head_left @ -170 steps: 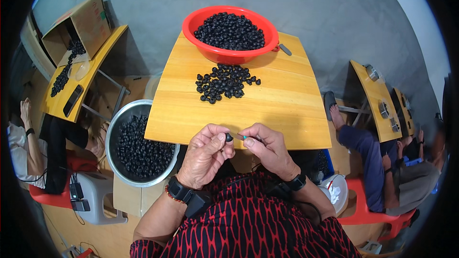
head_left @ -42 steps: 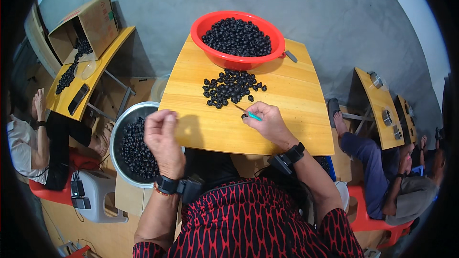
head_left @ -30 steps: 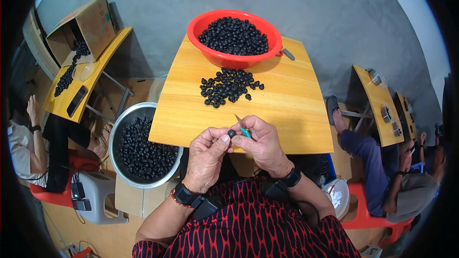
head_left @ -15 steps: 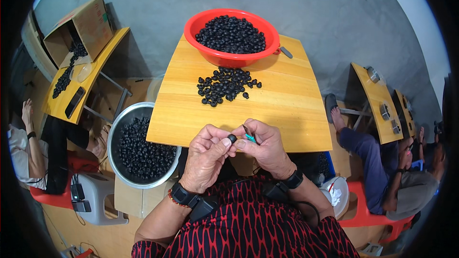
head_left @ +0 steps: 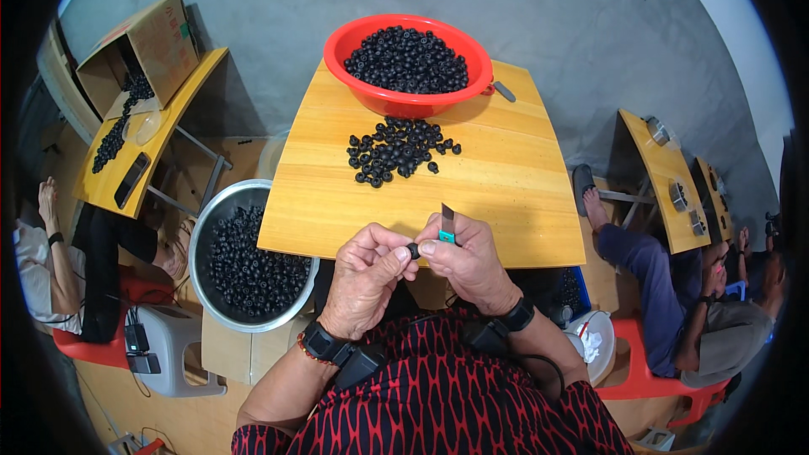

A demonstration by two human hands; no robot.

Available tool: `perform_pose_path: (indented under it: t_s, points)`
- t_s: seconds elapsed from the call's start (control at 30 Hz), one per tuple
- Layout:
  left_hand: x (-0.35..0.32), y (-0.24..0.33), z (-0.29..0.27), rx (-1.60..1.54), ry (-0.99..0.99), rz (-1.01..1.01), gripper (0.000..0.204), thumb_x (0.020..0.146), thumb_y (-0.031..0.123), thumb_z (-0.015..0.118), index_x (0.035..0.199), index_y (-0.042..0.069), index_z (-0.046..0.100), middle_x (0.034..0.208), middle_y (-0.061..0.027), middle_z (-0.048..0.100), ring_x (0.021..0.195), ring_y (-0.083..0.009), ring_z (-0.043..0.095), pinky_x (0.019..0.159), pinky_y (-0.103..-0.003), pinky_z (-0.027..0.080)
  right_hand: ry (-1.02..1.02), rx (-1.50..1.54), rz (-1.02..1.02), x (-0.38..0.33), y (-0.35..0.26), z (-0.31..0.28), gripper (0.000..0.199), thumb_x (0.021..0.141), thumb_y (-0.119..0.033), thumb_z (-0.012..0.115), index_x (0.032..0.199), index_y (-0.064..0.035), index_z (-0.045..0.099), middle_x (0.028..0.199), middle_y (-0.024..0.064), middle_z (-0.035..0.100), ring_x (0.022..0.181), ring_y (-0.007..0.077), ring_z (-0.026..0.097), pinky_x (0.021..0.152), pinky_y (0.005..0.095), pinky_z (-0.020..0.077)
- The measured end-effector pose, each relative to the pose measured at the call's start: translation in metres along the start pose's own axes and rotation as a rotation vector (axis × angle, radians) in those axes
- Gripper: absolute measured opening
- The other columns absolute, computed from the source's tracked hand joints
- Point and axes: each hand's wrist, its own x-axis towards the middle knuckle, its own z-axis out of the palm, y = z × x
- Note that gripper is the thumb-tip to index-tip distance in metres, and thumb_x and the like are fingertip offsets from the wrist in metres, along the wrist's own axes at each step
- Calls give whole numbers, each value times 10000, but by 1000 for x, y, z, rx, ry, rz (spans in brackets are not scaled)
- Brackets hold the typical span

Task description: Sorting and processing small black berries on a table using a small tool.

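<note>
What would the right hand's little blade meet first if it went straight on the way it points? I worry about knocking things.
Probably bare wooden table first: the blade in the right hand points ahead, right of the loose black pieces. Depth is unclear.

left hand (head_left: 364,274) back from the basin (head_left: 221,221), both hands pinching a black bead (head_left: 413,250)

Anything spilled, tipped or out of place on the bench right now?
Nothing stands out. The loose black pieces sit in one pile on the wooden table, none near an edge. The red basin and metal bowl stand level. Left hand and right hand pinch one piece.
</note>
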Motion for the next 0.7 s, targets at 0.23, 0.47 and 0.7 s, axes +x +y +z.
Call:
perform_pose_path:
  t_s: [0.23,0.47,0.7]
  points:
    - [0,-1,-2,-57,-21,-45,106,939,52,655,1015,6,596,890,-76,678,769,-120,664,698,-243,560,8,-30,-5,0,5,-5,55,907,-49,638,945,-10,635,808,39,673,626,38,538,547,185,390]
    - [0,-6,-4,-104,-40,-63,112,952,70,644,1032,12,592,907,-69,674,769,-126,664,697,-258,557,39,-207,-74,1,2,-7,93,851,-8,649,942,2,662,799,-17,556,670,31,462,603,196,363]
    - [0,2,-7,-131,-52,-59,134,950,105,651,1040,27,590,936,-88,650,801,-159,627,736,-306,521,107,-189,-16,-5,-15,-1,207,895,-41,607,1089,5,662,866,-21,578,747,45,479,674,208,396]
